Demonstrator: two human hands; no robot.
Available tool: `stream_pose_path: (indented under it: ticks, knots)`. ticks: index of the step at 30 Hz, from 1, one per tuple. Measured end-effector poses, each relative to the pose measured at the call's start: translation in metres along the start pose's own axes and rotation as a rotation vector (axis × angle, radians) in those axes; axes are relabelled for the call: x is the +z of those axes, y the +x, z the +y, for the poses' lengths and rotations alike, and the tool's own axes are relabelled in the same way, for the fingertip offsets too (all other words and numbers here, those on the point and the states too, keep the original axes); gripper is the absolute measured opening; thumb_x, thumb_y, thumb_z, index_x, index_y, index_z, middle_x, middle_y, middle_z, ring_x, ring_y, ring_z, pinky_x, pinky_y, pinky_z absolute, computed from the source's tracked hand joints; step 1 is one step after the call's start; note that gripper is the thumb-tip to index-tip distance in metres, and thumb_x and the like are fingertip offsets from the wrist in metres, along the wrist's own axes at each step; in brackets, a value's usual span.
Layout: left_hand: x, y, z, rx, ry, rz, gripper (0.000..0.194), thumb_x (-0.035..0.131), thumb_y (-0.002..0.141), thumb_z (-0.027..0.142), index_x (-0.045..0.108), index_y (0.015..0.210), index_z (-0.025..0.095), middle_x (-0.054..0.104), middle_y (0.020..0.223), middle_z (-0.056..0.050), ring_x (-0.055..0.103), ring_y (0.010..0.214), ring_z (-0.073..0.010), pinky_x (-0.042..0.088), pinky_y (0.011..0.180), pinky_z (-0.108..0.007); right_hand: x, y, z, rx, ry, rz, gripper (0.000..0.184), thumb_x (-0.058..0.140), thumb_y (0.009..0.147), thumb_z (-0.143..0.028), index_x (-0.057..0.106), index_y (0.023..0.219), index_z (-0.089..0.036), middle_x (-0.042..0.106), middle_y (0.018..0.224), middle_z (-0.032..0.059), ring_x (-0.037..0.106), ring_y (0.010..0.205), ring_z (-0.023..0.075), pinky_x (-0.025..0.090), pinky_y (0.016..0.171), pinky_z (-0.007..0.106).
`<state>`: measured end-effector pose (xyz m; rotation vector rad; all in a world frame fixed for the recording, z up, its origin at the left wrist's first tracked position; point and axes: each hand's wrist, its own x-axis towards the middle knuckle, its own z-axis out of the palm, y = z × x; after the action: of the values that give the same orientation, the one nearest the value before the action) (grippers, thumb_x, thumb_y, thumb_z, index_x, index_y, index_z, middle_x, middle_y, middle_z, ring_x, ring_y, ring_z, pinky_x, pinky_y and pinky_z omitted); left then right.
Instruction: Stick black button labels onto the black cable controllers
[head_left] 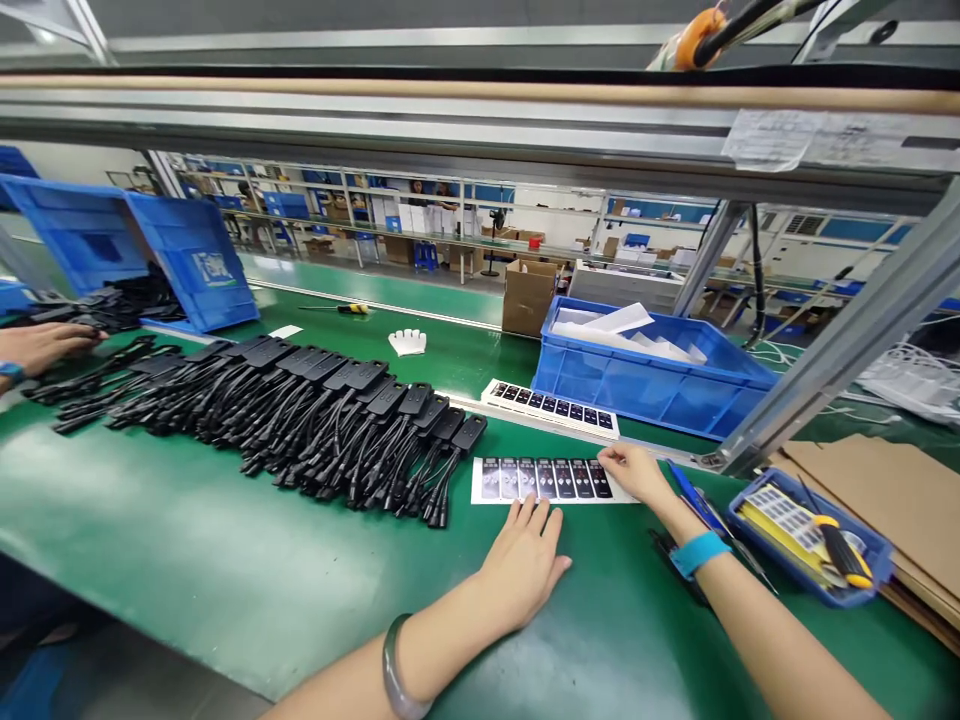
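A white strip of dark sticker labels (546, 480) lies flat on the green bench in front of me. My left hand (523, 568) is open, palm down, its fingertips at the strip's near edge. At the strip's right end, the thumb and fingers of my right hand (630, 470) are pinched at the upper edge of the last label (600, 479); the fingertips hide the exact grip. To the left lies a long row of black device boxes with short cables (360, 375), overlapping each other. Behind the strip rests a second stack of label sheets (551, 408).
A blue bin (645, 375) holding white paper stands behind the labels. Right of my right arm are pens (694, 497), a small blue tray (851, 600) with a screwdriver, and cardboard sheets (885, 500). A co-worker's hand (49, 345) reaches by tipped blue crates (199, 265) at far left.
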<state>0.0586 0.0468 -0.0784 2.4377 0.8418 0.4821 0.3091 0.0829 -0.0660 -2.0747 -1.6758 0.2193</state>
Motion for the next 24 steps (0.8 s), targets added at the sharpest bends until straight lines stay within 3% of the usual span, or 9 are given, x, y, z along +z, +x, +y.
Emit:
stream_pose_path:
  ticks: [5,9,13,15,17,20,24]
  knots:
    - [0.002,0.002,-0.001,0.011,0.039,-0.003,0.055,0.053,0.084,0.029,0.041,0.132,0.007,0.041,0.138,-0.025,0.030,0.132,-0.0405,0.021,0.107,-0.055,0.006,-0.003,0.015,0.065,0.292,0.074,0.019,0.058,0.069,-0.035,0.064,0.063,-0.017,0.063,0.060,0.0015,0.056,0.060,0.0177,0.041,0.059,0.029]
    - [0.007,0.001,-0.001,0.055,0.101,0.043,0.056,0.056,0.082,0.030,0.042,0.132,0.008,0.047,0.132,-0.025,0.037,0.126,-0.0426,0.027,0.103,-0.057,0.000,-0.012,0.019,0.182,0.522,0.231,0.031,0.059,0.061,-0.048,0.060,0.065,-0.017,0.055,0.055,0.0005,0.050,0.054,0.0170,0.040,0.049,0.029]
    - [-0.005,0.007,-0.006,0.076,0.320,0.146,0.045,0.055,0.083,0.029,0.047,0.125,0.016,0.057,0.118,-0.015,0.054,0.108,-0.0305,0.043,0.092,-0.041,-0.015,-0.028,0.010,0.289,0.720,0.413,0.041,0.060,0.061,-0.056,0.056,0.076,-0.018,0.054,0.071,0.0019,0.053,0.065,0.0172,0.045,0.052,0.028]
    - [-0.023,0.015,-0.015,-0.038,0.410,0.230,0.035,0.048,0.086,0.020,0.049,0.121,0.017,0.058,0.110,-0.013,0.055,0.100,-0.0262,0.045,0.085,-0.038,-0.021,-0.044,0.001,0.286,0.802,0.436,0.042,0.062,0.063,-0.058,0.056,0.080,-0.020,0.054,0.080,0.0016,0.054,0.072,0.0167,0.048,0.058,0.028]
    - [-0.045,0.023,-0.028,-0.208,0.468,0.336,0.033,0.041,0.088,0.014,0.047,0.120,0.014,0.055,0.107,-0.016,0.053,0.100,-0.0291,0.044,0.083,-0.044,-0.021,-0.064,-0.011,0.258,0.888,0.409,0.040,0.064,0.066,-0.057,0.056,0.082,-0.021,0.053,0.084,0.0002,0.054,0.078,0.0158,0.048,0.063,0.025]
    - [-0.071,0.031,-0.048,-0.405,0.524,0.439,0.035,0.050,0.085,0.020,0.046,0.118,0.007,0.053,0.104,-0.020,0.051,0.100,-0.0342,0.043,0.082,-0.049,-0.014,-0.093,-0.030,0.208,0.942,0.322,0.035,0.065,0.071,-0.055,0.057,0.084,-0.023,0.053,0.084,-0.0020,0.053,0.077,0.0135,0.046,0.066,0.023]
    - [-0.080,0.032,-0.062,-0.486,0.515,0.454,0.036,0.059,0.081,0.022,0.050,0.113,0.007,0.055,0.100,-0.018,0.058,0.090,-0.0312,0.048,0.074,-0.041,0.001,-0.115,-0.047,0.122,0.857,0.233,0.029,0.060,0.080,-0.053,0.055,0.086,-0.024,0.052,0.083,-0.0031,0.052,0.070,0.0122,0.043,0.067,0.024]
